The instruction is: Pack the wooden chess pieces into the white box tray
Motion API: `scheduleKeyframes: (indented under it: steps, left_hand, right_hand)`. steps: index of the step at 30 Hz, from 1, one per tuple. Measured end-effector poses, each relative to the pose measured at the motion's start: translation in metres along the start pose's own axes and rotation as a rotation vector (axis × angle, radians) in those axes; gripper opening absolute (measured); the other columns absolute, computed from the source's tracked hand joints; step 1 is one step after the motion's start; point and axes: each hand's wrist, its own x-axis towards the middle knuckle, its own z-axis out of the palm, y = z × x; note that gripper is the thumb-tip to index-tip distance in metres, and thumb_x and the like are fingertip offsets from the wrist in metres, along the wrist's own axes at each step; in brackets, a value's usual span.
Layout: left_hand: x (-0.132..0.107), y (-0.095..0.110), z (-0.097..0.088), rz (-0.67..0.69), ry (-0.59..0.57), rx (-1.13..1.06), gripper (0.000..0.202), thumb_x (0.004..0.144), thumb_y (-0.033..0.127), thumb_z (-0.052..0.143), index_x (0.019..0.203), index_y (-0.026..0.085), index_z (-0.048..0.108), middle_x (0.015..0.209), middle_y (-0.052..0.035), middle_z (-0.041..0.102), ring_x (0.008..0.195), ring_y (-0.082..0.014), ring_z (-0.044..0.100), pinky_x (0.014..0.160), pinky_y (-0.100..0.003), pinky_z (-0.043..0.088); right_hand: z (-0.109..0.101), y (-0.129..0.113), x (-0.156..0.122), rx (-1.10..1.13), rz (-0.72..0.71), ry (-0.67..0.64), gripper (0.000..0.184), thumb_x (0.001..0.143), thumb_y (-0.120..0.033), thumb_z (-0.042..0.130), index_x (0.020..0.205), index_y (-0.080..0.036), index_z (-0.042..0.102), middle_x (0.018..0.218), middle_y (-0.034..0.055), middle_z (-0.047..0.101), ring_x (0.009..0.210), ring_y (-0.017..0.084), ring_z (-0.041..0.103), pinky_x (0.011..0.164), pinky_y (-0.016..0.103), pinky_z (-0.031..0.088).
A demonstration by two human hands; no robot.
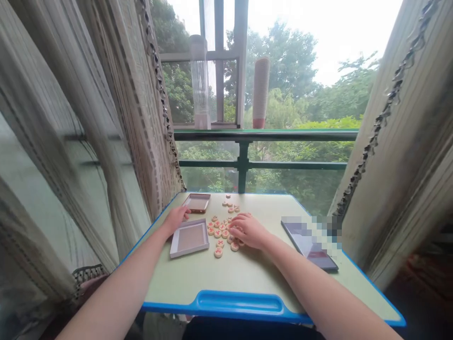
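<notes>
My left hand (pixel 176 220) is at the left of the table, its fingers loosely bent and apart at the near left corner of a shallow brown box (pixel 202 210). Just nearer than that hand lies a white-rimmed shallow box (pixel 191 251), with nothing seen inside it. Round wooden xiangqi pieces (pixel 218 252) with red or dark characters lie in a loose cluster right of the boxes. Over the cluster's right side, my right hand (pixel 249 230) is palm down with fingers spread, touching some pieces. Its fingers and palm hide part of the cluster.
Several more pieces (pixel 228 196) are scattered toward the table's far edge. A tablet (pixel 307 245), partly pixelated, lies on the right. The pale table (pixel 177 278) has a blue rim and a blue front groove (pixel 240 302). Curtains (pixel 106 118) hang at both sides; a green railing (pixel 283 136) stands beyond.
</notes>
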Motion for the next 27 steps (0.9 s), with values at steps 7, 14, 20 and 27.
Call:
scheduleKeyframes:
  steps: [7,14,20,27]
  left_hand:
    - [0.004,-0.006,0.004,0.049,-0.052,-0.472,0.048,0.074,0.056,0.042,0.068,0.013,0.061,0.057,-0.0029,0.055,0.055,-0.0127,0.049,0.055,-0.025,0.038]
    - [0.003,0.000,-0.005,0.042,-0.215,-0.532,0.022,0.064,0.034,0.058,0.065,0.013,0.061,0.052,-0.0012,0.057,0.053,-0.0111,0.049,0.055,-0.024,0.035]
    - [0.011,-0.004,-0.011,-0.018,-0.261,-0.528,0.017,0.062,0.027,0.055,0.062,0.011,0.060,0.050,-0.0019,0.058,0.046,-0.0092,0.047,0.048,-0.023,0.031]
    - [0.013,-0.010,-0.024,-0.019,-0.357,-0.574,0.027,0.060,0.028,0.066,0.081,0.011,0.065,0.074,-0.0056,0.067,0.062,-0.0107,0.058,0.053,-0.021,0.034]
  right_hand:
    - [0.001,-0.005,-0.001,0.035,0.074,0.033,0.041,0.087,-0.041,0.046,0.119,-0.018,0.056,0.119,0.0108,0.059,0.113,0.024,0.048,0.096,0.040,0.036]
    - [0.000,-0.039,0.042,-0.074,0.099,-0.102,0.029,0.085,-0.027,0.044,0.102,-0.019,0.065,0.106,0.0093,0.065,0.101,0.023,0.056,0.086,0.035,0.042]
    - [-0.014,-0.087,0.110,-0.270,0.224,-0.500,0.038,0.082,-0.032,0.045,0.117,-0.025,0.059,0.108,0.0100,0.065,0.092,0.026,0.061,0.070,0.032,0.045]
    - [-0.017,-0.079,0.144,-0.256,0.127,-0.637,0.035,0.076,-0.031,0.049,0.102,-0.018,0.068,0.091,0.0118,0.068,0.082,0.026,0.063,0.063,0.032,0.045]
